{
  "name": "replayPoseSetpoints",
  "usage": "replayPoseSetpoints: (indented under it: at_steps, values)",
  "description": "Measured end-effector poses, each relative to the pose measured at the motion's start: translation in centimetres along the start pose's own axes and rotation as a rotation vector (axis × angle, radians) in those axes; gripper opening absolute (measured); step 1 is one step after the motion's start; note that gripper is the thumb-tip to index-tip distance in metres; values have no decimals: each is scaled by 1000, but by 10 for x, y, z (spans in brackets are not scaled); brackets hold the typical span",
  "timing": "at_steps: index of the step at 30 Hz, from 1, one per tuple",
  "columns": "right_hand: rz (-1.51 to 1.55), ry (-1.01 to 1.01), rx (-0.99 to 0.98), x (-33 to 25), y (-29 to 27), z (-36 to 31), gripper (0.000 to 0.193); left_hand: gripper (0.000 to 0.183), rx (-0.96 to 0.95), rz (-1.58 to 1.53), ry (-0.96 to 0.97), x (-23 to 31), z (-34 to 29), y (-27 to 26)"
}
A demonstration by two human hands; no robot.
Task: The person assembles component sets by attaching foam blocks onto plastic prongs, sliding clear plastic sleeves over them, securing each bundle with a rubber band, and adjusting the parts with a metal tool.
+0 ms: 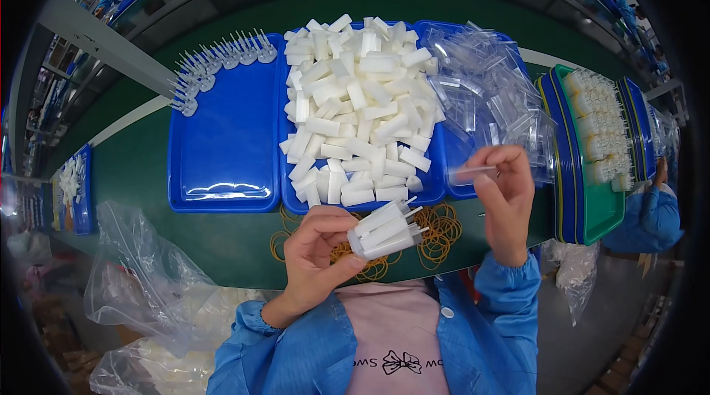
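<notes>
Near the table's front edge, my left hand (318, 251) is closed around a white block assembly (384, 231) with thin pins sticking out of its right end. My right hand (507, 203) is raised to the right of it, pinching a thin clear plastic strip (471, 172) between thumb and finger. Behind my right hand lies a pile of clear plastic pieces (484, 77) in a blue tray. White rectangular blocks (362, 114) are heaped in the middle tray. Brown rubber bands (440, 236) are scattered on the table, partly under the assembly.
At the left, a blue tray (222, 151) carries a row of small pinned parts (214, 62) along its far edge. Stacked trays (592, 228) with finished-looking white pieces stand at the right. Clear plastic bags (140, 277) hang at the lower left. Other people work farther off.
</notes>
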State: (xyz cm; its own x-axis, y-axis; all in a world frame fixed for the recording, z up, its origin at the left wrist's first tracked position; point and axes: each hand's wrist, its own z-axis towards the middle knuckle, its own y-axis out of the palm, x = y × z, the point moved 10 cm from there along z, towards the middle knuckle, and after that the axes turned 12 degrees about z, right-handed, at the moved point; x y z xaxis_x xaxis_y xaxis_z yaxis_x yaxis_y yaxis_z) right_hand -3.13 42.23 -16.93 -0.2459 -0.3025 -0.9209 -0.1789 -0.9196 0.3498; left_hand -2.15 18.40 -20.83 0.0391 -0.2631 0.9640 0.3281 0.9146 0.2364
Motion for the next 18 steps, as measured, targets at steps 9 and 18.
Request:
replayPoseSetpoints:
  at_steps: [9,18]
  values:
    - [176,40,-37,4,24,-28,38,42,41,442,265,33,-5,1]
    - [205,114,-102,14,34,-32,39,45,40,618,372,45,-7,8]
